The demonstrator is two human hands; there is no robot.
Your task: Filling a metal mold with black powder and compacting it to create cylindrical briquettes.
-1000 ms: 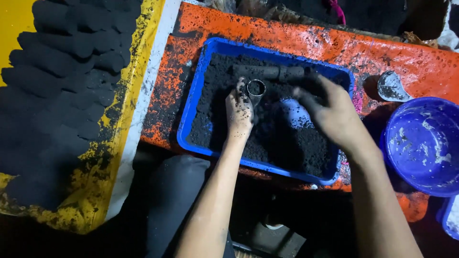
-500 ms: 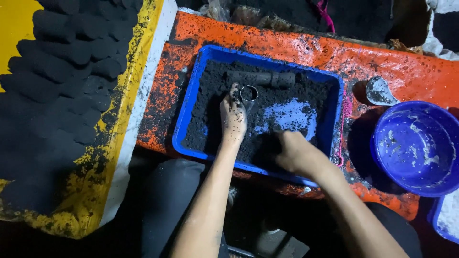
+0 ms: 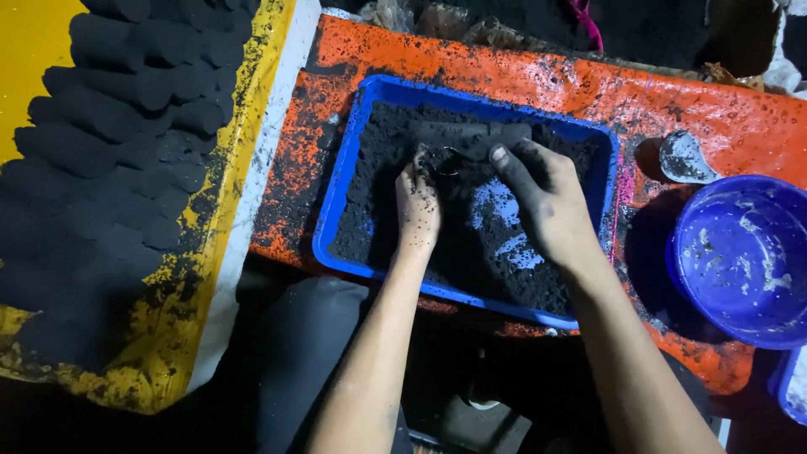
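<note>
Currently we work inside the blue tray [image 3: 336, 202]: our left hand [image 3: 418, 206] pinches the small ring mould [image 3: 445, 160] upright in the black powder [image 3: 395, 134]; our right hand [image 3: 546, 202], fingers loosely spread, presses powder beside it.

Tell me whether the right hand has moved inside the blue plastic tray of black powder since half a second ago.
Yes. The right hand has gone from the tray's near rim up towards the small metal ring beside the left hand.

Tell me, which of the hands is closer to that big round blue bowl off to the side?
Right. The right hand rests in the blue tray of black powder, on the side towards the blue bowl. The left hand is further along the tray, away from it.
</note>
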